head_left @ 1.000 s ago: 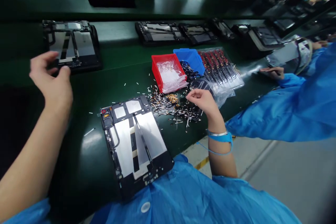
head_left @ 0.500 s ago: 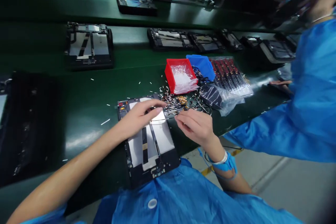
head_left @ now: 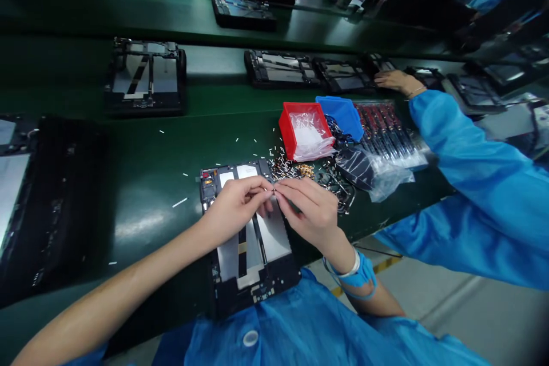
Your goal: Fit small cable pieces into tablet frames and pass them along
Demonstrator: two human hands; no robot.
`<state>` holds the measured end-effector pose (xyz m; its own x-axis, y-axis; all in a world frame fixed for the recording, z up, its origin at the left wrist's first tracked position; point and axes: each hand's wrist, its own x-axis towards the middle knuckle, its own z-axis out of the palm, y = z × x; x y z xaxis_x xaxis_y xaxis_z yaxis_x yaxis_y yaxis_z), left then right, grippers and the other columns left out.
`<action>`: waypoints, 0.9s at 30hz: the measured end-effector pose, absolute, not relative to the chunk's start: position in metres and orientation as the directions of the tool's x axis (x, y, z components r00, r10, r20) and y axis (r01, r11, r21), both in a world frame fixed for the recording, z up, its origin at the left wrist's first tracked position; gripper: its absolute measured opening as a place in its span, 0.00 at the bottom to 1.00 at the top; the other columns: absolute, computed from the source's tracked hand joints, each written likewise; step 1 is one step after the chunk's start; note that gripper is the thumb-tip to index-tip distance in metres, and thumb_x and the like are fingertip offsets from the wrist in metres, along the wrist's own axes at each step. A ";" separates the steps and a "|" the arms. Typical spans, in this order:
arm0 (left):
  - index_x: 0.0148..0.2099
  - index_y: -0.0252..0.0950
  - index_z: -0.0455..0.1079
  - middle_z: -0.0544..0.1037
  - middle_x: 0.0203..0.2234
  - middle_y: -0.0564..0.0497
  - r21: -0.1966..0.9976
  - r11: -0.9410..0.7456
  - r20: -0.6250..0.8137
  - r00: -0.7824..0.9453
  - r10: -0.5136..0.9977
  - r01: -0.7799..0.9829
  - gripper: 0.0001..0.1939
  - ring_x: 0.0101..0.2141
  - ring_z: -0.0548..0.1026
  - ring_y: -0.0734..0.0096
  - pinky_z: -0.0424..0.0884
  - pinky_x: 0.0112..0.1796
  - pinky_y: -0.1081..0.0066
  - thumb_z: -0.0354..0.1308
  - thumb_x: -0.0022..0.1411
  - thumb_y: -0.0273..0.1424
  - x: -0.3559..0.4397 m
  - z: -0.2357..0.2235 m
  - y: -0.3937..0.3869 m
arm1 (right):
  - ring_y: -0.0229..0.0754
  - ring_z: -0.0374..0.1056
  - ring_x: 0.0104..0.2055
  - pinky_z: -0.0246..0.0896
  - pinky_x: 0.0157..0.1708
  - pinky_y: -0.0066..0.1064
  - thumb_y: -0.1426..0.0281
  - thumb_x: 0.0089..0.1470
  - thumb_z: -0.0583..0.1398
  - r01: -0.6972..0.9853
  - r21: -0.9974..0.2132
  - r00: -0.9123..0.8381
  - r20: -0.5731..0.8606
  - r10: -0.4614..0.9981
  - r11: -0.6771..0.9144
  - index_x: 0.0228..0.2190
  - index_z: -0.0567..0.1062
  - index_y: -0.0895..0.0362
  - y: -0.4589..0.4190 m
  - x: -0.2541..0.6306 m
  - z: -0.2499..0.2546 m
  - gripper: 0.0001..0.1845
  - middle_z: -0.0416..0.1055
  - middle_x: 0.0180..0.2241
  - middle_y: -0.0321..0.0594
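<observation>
Both hands are pinched together, the left hand (head_left: 234, 206) and the right hand (head_left: 306, 211) closed with their fingertips meeting on a tiny pale sliver (head_left: 273, 189), too small to make out clearly. From where I'm standing, the hands hover just above a black tablet frame with silver foil panels (head_left: 257, 293), which lies on a dark green conveyor belt (head_left: 148, 220) directly beneath them. A white-and-blue band (head_left: 354, 270) circles the right wrist, and a blue smock (head_left: 300, 326) fills the space just below the hands.

Just beyond the right hand spreads a loose heap of small silver strips (head_left: 283, 167), mixed with a tangle of thin dark cables (head_left: 341, 190). Past that heap sits a red plastic bin (head_left: 286, 131) holding a clear plastic bag (head_left: 311, 146), with a blue plastic bin (head_left: 341, 114) beside it. Further right of the hand lies a clear pack of red-and-black strips (head_left: 384, 128), and a dark striped pouch (head_left: 358, 167) rests next to it.

Left of the left hand lies a large black panel (head_left: 64, 200). Well beyond both hands, more black tablet frames (head_left: 146, 77) stand in a row along the belt, and a co-worker's hand (head_left: 397, 81), reaching from a blue sleeve (head_left: 472, 183), rests near them.
</observation>
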<state>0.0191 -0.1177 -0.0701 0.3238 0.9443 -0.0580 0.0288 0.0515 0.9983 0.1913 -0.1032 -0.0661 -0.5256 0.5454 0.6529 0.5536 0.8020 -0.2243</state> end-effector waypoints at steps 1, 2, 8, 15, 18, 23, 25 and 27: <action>0.36 0.34 0.72 0.74 0.20 0.55 0.998 0.006 -0.024 0.306 0.952 0.058 0.07 0.21 0.71 0.76 0.67 0.25 0.76 0.52 0.61 0.27 0.019 -0.070 -0.118 | 0.39 0.74 0.32 0.71 0.32 0.31 0.77 0.55 0.60 0.560 -0.234 -0.514 0.654 0.554 0.795 0.32 0.76 0.58 -0.103 0.190 -0.066 0.05 0.79 0.31 0.44; 0.37 0.34 0.73 0.75 0.21 0.54 0.995 -0.031 0.003 0.293 0.956 0.092 0.09 0.22 0.72 0.76 0.68 0.26 0.76 0.51 0.61 0.25 0.018 -0.070 -0.117 | 0.40 0.74 0.32 0.71 0.32 0.32 0.77 0.55 0.60 0.565 -0.240 -0.503 0.659 0.560 0.789 0.32 0.76 0.58 -0.103 0.189 -0.065 0.05 0.79 0.31 0.44; 0.41 0.36 0.75 0.80 0.27 0.51 0.988 0.019 -0.064 0.294 0.954 0.156 0.14 0.25 0.76 0.73 0.70 0.24 0.76 0.49 0.61 0.23 0.015 -0.074 -0.115 | 0.41 0.74 0.31 0.71 0.31 0.32 0.80 0.52 0.59 0.593 -0.295 -0.453 0.647 0.613 0.749 0.28 0.74 0.59 -0.096 0.188 -0.064 0.06 0.78 0.28 0.44; 0.30 0.31 0.71 0.79 0.26 0.46 0.933 0.360 -0.352 0.271 0.896 0.022 0.09 0.21 0.78 0.70 0.64 0.16 0.80 0.53 0.60 0.29 0.016 -0.076 -0.109 | 0.40 0.73 0.31 0.70 0.31 0.32 0.80 0.52 0.61 0.584 -0.200 -0.426 0.749 0.507 0.787 0.32 0.74 0.56 -0.092 0.183 -0.068 0.08 0.78 0.29 0.42; 0.32 0.31 0.72 0.76 0.19 0.50 0.939 0.343 -0.332 0.269 0.904 0.005 0.08 0.21 0.77 0.70 0.64 0.16 0.80 0.54 0.59 0.28 0.017 -0.076 -0.110 | 0.40 0.72 0.30 0.69 0.29 0.31 0.80 0.53 0.60 0.552 -0.177 -0.507 0.705 0.497 0.815 0.30 0.74 0.58 -0.092 0.178 -0.073 0.06 0.78 0.29 0.43; 0.35 0.33 0.76 0.76 0.19 0.53 0.979 0.194 -0.202 0.250 0.947 0.056 0.10 0.20 0.74 0.75 0.65 0.19 0.80 0.52 0.60 0.24 0.017 -0.076 -0.113 | 0.40 0.71 0.31 0.69 0.29 0.32 0.79 0.54 0.59 0.546 -0.235 -0.515 0.663 0.544 0.804 0.30 0.74 0.59 -0.095 0.177 -0.077 0.05 0.78 0.29 0.44; 0.34 0.35 0.77 0.76 0.19 0.54 0.988 0.095 -0.121 0.229 0.966 0.123 0.11 0.21 0.73 0.76 0.65 0.21 0.80 0.52 0.59 0.23 0.017 -0.076 -0.114 | 0.40 0.71 0.31 0.69 0.30 0.32 0.79 0.54 0.59 0.546 -0.263 -0.505 0.655 0.563 0.796 0.30 0.74 0.59 -0.097 0.175 -0.077 0.05 0.78 0.29 0.44; 0.33 0.36 0.77 0.76 0.19 0.54 0.984 0.031 -0.069 0.211 0.975 0.178 0.12 0.22 0.74 0.76 0.65 0.22 0.80 0.52 0.58 0.21 0.016 -0.076 -0.114 | 0.40 0.71 0.31 0.69 0.30 0.31 0.79 0.54 0.59 0.552 -0.276 -0.497 0.649 0.576 0.787 0.30 0.74 0.58 -0.098 0.174 -0.076 0.06 0.78 0.29 0.43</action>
